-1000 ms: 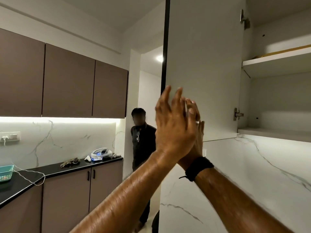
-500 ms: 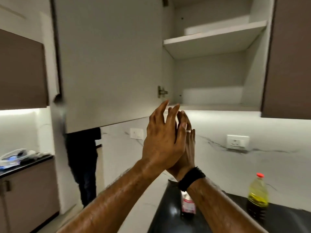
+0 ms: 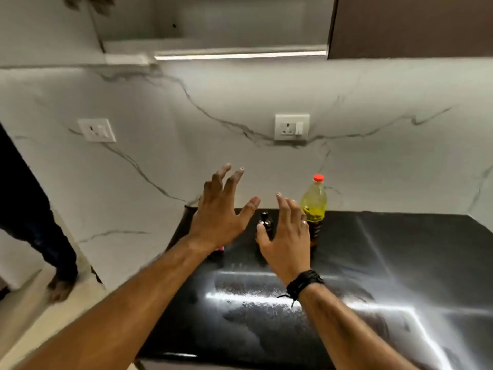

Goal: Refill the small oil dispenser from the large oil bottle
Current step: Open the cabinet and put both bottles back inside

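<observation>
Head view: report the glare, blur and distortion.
Head view: strip-light glare streaks the black countertop; motion blur softens the left hand, right hand and small dispenser; wide-angle bends the wall edges; the oil bottle stays readable.

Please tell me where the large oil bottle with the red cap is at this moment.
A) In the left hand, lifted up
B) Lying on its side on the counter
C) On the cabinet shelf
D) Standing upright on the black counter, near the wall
D: the oil bottle stands upright on the black counter by the wall, and both the left hand and right hand are open and hold nothing.
</observation>
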